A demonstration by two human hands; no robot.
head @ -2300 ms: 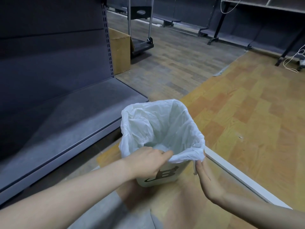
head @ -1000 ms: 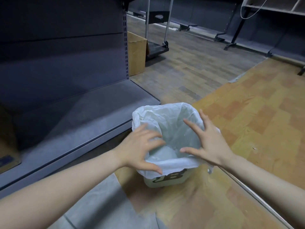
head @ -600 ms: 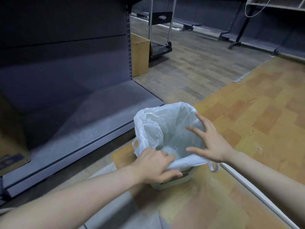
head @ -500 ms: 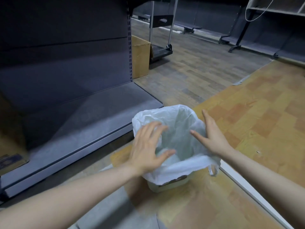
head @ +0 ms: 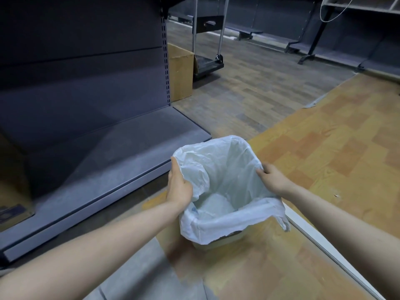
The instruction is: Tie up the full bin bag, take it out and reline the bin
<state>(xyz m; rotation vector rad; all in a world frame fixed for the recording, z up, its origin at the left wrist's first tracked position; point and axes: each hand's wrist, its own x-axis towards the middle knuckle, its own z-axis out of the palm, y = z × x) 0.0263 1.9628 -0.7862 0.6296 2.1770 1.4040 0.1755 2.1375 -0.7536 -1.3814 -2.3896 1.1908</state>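
Gripping the white bin bag at centre frame — my left hand pinches its left edge, my right hand its right, arms outstretched.

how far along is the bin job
Nearly done: a white liner sits open in the bin, folded over the near rim. In hand: the left hand and right hand are pulling its side edges over. Left: seating those sides. No old bag is in view.
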